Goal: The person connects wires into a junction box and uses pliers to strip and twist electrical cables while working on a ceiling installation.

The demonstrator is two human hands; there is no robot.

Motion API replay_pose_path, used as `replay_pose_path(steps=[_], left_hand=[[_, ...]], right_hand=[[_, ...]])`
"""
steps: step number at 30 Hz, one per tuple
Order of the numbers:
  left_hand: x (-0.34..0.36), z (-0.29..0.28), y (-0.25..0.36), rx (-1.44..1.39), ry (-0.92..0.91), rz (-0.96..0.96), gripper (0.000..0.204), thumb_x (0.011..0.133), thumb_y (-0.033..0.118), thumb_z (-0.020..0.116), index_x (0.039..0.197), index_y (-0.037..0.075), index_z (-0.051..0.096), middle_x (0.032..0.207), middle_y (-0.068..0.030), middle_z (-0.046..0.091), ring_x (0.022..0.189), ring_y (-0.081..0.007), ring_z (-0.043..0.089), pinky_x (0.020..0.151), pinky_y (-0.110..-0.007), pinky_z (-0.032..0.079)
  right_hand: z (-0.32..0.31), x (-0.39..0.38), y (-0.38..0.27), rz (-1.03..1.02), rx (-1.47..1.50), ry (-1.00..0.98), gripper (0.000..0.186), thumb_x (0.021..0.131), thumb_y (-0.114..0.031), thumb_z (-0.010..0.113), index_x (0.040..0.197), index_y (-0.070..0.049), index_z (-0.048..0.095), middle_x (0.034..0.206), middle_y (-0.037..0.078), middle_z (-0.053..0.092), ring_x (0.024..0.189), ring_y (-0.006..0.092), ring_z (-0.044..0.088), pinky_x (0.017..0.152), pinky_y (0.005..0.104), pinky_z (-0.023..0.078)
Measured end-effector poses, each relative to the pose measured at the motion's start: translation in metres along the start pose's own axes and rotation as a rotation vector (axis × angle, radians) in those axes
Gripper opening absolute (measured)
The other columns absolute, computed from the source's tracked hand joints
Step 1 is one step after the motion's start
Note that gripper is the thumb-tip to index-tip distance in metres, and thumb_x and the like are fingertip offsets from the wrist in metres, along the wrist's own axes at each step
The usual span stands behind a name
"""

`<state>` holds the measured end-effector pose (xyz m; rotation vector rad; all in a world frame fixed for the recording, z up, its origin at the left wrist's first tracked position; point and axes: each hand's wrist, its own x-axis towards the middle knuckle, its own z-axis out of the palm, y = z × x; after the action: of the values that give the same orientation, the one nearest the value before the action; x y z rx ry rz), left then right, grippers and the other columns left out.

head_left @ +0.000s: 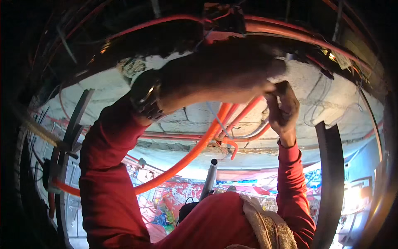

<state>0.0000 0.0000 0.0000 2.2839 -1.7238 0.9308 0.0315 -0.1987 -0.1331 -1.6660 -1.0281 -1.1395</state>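
Note:
My left hand [224,76] reaches across from the left, a dark metal-band watch [147,97] on its wrist. It is shadowed and smeared by motion, so its fingers do not show clearly. Close against its fingertips is my right hand [285,108], raised from below with fingers curled in a pinch. Whatever lies between the two sets of fingers is too small and dark to make out. Both hands are up against a pale block wall [306,79], under red conduit pipes [298,35] that run into a dark junction box [224,18].
An orange corrugated conduit [182,162] curves down to the left below my hands. Dark metal bars stand at the left [74,124] and right [331,178]. A metal pipe [209,178] rises in the middle. Thin loose wires [317,108] hang at the right.

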Motion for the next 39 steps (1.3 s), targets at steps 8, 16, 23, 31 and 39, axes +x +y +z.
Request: replay_pose_path(steps=[8,16,23,31,39], left_hand=[[-0.029,0.011,-0.001,0.354,-0.214,-0.185,0.017,0.081,0.012,0.073,0.095,0.010,0.063,0.081,-0.0062,0.067,0.072,-0.0225,0.070,0.059,-0.037,0.054],[-0.031,0.009,-0.043,0.956,-0.294,-0.001,0.032,0.097,0.012,0.068,0.128,0.011,0.062,0.092,-0.0113,0.072,0.081,-0.0257,0.073,0.067,-0.035,0.057],[-0.034,0.007,-0.073,0.239,0.115,-0.224,0.034,0.100,0.009,0.065,0.134,0.011,0.062,0.109,-0.0123,0.073,0.089,-0.0279,0.073,0.077,-0.035,0.059],[-0.004,0.007,-0.086,0.182,-0.047,-0.309,0.038,0.094,-0.007,0.060,0.131,0.003,0.063,0.116,-0.0152,0.071,0.105,-0.0318,0.070,0.088,-0.041,0.057],[0.004,0.019,-0.099,-0.001,0.005,-0.376,0.038,0.094,-0.006,0.062,0.131,0.001,0.062,0.119,-0.0178,0.071,0.107,-0.0278,0.071,0.086,-0.036,0.057]], right_hand=[[0.009,0.024,0.004,-0.080,-0.143,0.040,0.025,0.087,0.007,0.073,0.108,-0.004,0.069,0.090,0.011,0.067,0.075,0.0248,0.067,0.064,0.0340,0.053],[0.015,0.052,0.038,0.185,0.230,0.160,0.033,0.098,0.005,0.064,0.129,-0.001,0.055,0.109,0.008,0.066,0.095,0.0151,0.068,0.082,0.0299,0.058],[0.041,0.052,0.038,0.454,0.636,0.027,0.022,0.100,-0.001,0.065,0.121,0.000,0.058,0.107,0.010,0.069,0.097,0.0172,0.071,0.085,0.0325,0.062],[0.031,0.067,0.047,0.355,0.604,0.013,0.028,0.106,-0.020,0.057,0.119,0.006,0.058,0.104,0.019,0.072,0.090,0.0277,0.077,0.078,0.0368,0.064],[0.025,0.083,0.040,0.285,0.646,0.102,0.023,0.103,-0.012,0.061,0.123,-0.001,0.059,0.106,0.018,0.073,0.090,0.0293,0.077,0.076,0.0348,0.065]])
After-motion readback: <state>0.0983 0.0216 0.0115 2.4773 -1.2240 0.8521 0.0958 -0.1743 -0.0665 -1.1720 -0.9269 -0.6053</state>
